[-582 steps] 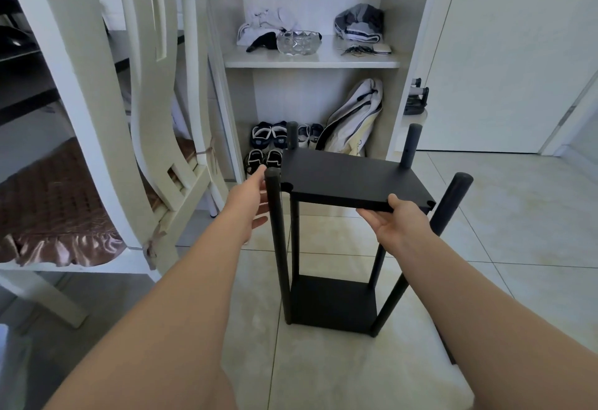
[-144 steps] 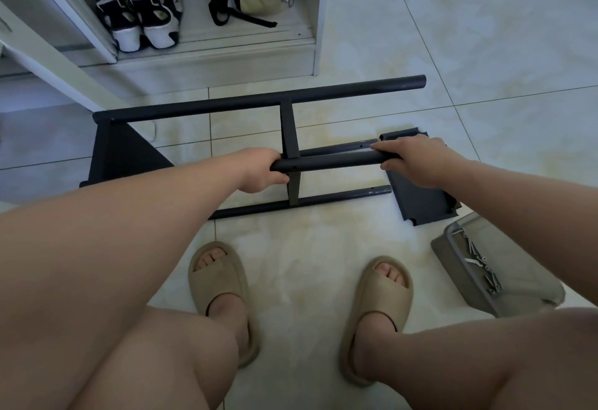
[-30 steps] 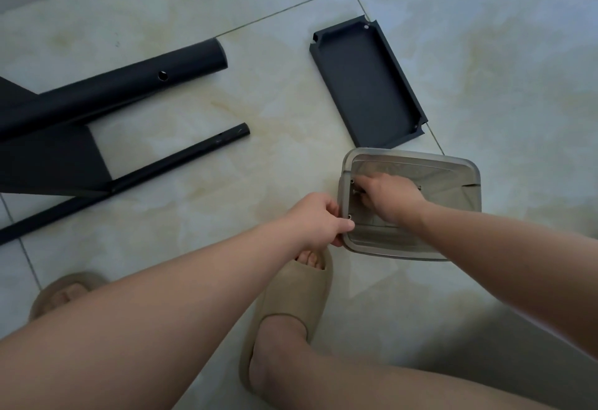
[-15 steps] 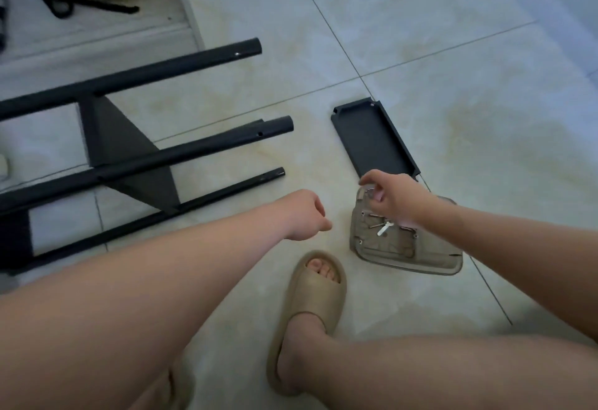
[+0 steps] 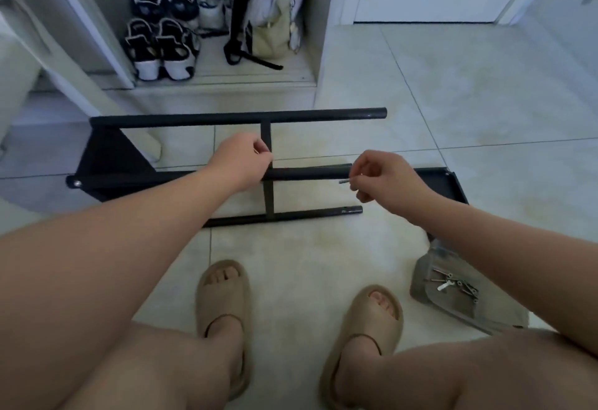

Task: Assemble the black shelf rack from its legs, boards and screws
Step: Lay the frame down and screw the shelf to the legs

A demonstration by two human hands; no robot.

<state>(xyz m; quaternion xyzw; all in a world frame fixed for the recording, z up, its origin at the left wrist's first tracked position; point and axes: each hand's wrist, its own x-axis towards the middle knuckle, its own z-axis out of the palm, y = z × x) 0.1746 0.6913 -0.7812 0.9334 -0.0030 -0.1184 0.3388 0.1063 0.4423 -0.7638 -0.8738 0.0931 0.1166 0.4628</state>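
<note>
Fingers of our right hand pinch a screw, fresh from the tray!
Left hand grips the rack for fastening.

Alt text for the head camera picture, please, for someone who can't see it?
A person's right hand pinches a small screw beside the end of a leg of a half-built black rack lying sideways on a tiled floor; the left hand is at its middle board. A loose board and a tray of screws lie to the right.
</note>
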